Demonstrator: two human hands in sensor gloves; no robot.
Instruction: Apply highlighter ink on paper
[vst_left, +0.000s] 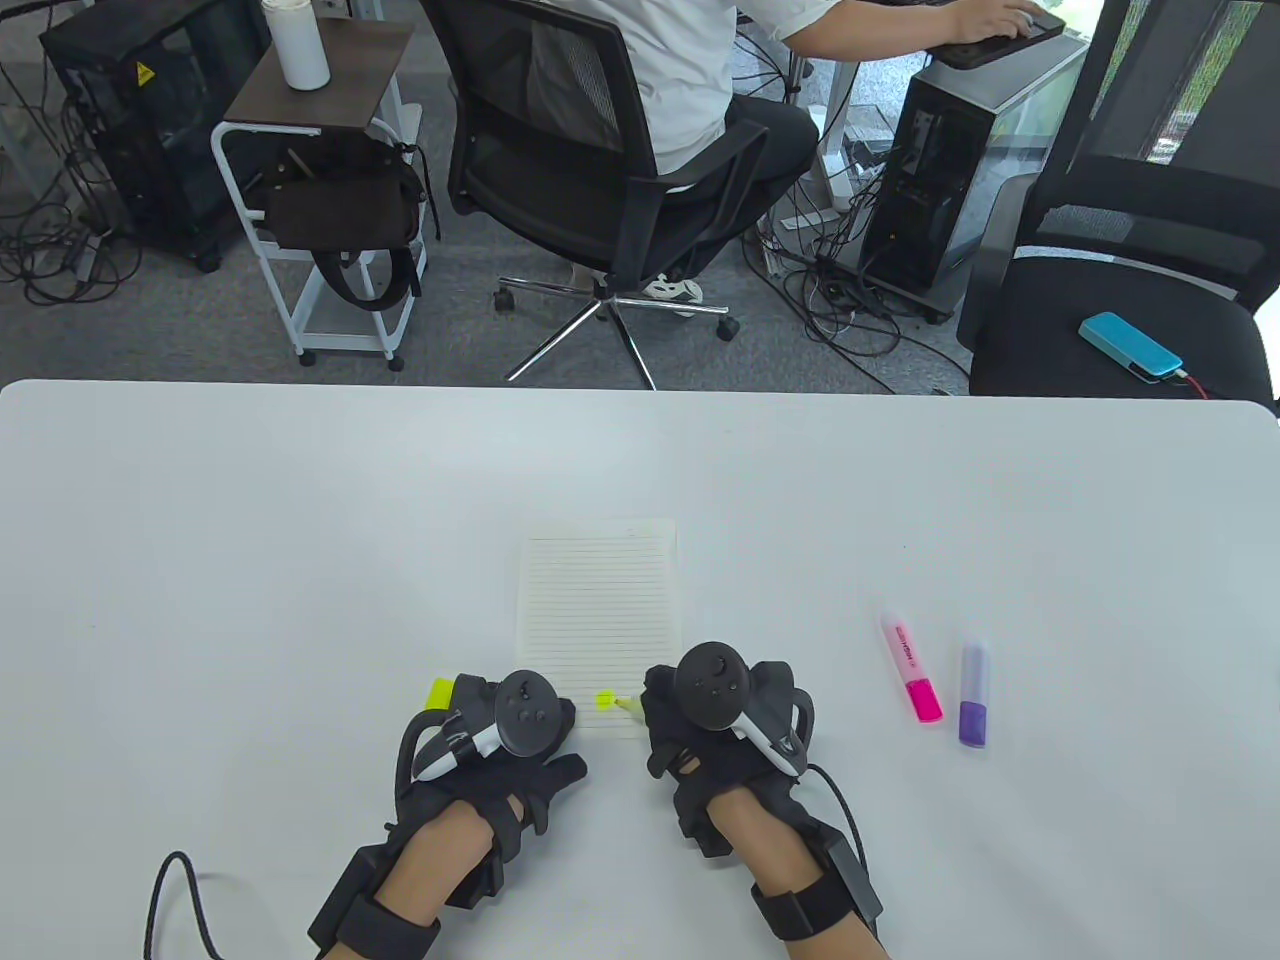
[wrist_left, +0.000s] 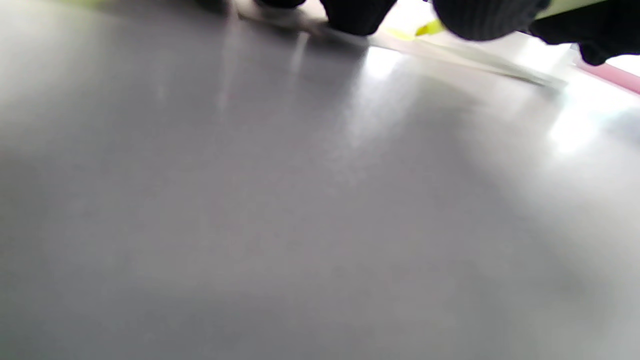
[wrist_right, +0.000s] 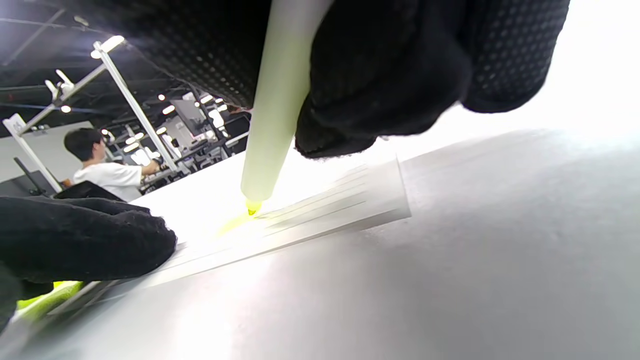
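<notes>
A lined sheet of paper (vst_left: 598, 610) lies on the white table (vst_left: 250, 560). My right hand (vst_left: 690, 715) grips an uncapped yellow highlighter (wrist_right: 272, 115). Its tip (wrist_right: 252, 207) touches the paper's near edge, where a yellow mark (vst_left: 604, 700) shows. In the right wrist view the paper (wrist_right: 320, 210) carries the yellow streak beside the tip. My left hand (vst_left: 510, 720) rests on the paper's near left corner, fingers on the sheet (wrist_right: 85, 240). A yellow cap (vst_left: 440, 692) peeks out at the left hand's far side; whether the hand holds it is hidden.
A pink highlighter (vst_left: 911, 668) and a purple highlighter (vst_left: 974, 695) lie capped on the table to the right of the paper. Behind the table are office chairs, a seated person (vst_left: 690, 70), a cart and computer towers.
</notes>
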